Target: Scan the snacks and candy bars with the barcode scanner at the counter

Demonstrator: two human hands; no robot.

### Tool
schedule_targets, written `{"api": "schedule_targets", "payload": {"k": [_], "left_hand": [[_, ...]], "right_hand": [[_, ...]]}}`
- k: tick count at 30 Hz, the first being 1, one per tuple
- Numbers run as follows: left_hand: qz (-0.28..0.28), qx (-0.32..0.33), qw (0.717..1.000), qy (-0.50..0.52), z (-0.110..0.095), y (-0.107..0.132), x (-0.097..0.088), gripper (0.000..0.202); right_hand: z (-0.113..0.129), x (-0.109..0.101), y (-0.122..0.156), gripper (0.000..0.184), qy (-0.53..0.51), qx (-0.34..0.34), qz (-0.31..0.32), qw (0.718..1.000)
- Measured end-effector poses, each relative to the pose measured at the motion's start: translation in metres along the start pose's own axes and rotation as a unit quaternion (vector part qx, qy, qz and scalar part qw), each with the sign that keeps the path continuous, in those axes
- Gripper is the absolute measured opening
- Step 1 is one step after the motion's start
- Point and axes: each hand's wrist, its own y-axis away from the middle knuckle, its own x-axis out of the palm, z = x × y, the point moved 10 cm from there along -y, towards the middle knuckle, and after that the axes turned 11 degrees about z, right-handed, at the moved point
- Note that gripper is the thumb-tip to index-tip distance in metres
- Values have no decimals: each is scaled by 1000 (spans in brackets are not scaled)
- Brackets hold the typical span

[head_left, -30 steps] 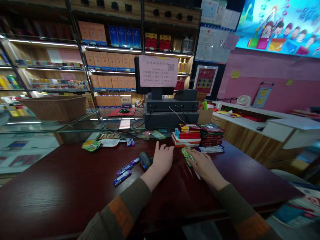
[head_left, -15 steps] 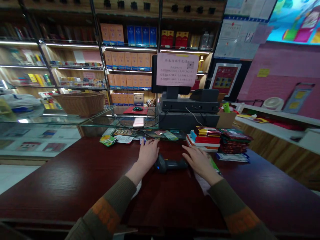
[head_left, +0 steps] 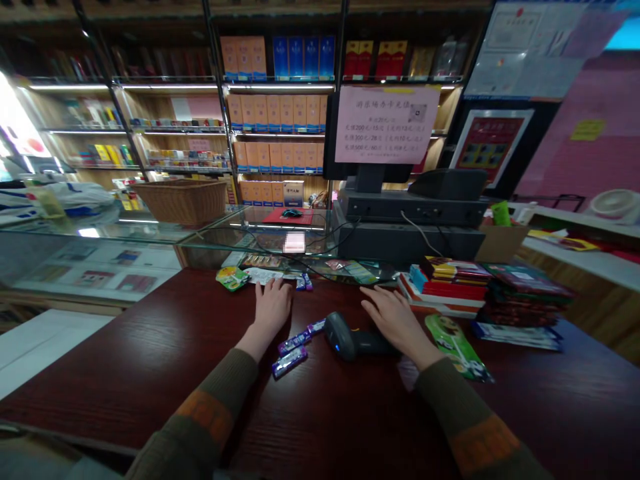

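My left hand [head_left: 271, 308] lies flat and open on the dark red counter [head_left: 150, 373], fingers toward a white packet [head_left: 263, 275] near the back edge. My right hand [head_left: 394, 321] also rests palm down with spread fingers, its heel over the handle of a black barcode scanner [head_left: 350, 337]. Purple wrapped candy sticks [head_left: 295, 350] lie between the two hands. A green packet [head_left: 457, 345] lies just right of my right wrist. Neither hand holds anything.
Stacks of red and dark booklets [head_left: 457, 280] stand at the right. A cash register with a pink sign [head_left: 387, 123] sits behind on the glass case [head_left: 150, 233]. A wicker basket [head_left: 183, 200] rests on the glass. Shelves of boxes fill the back wall.
The view has swung left. My left hand slid left, away from the scanner, uncovering the purple candy sticks. My right hand moved from the green packet onto the scanner's handle.
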Motion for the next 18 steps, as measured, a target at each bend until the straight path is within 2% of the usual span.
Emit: {"api": "schedule_targets", "payload": {"k": [5,9,13,18], "left_hand": [[-5,-28,999,-21,20,-2,10,30],[-11,-70,997,-18,40,-4,4,32],[-9,-127,992,-23,70,-2,-2,33],[38,-187,981,-20,108,0,10,42]], "right_hand": [[0,6,-3,44,-3,-5,2,1000],[-7,8,-1,44,-5,-3,-5,1000],[-12,8,1,44,-3,-1,-15,1000],[-12,11,1,44,-2,-3,-14,1000]]}}
